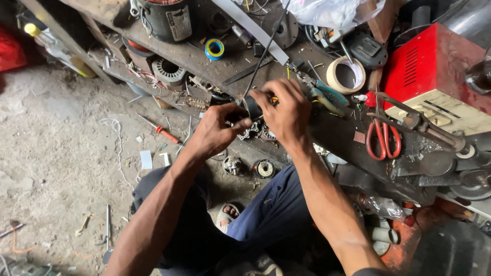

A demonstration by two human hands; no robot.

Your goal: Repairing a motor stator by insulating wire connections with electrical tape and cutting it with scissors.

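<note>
A repair workshop: scissors [382,138], tape roll [346,75] and motor parts [169,71] are cluttering the desk [194,56] beyond the hands.

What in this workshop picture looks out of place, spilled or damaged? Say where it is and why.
Tools and scraps lie on the dirt floor instead of the bench: an orange-handled screwdriver, loose white string and paper bits. A bare motor stator sits stripped on the cluttered workbench. Both hands, left hand and right hand, grip a small dark cylindrical part.

The scene is lit by soft, even daylight; shadows are faint, and the edges are slightly blurred.
</note>
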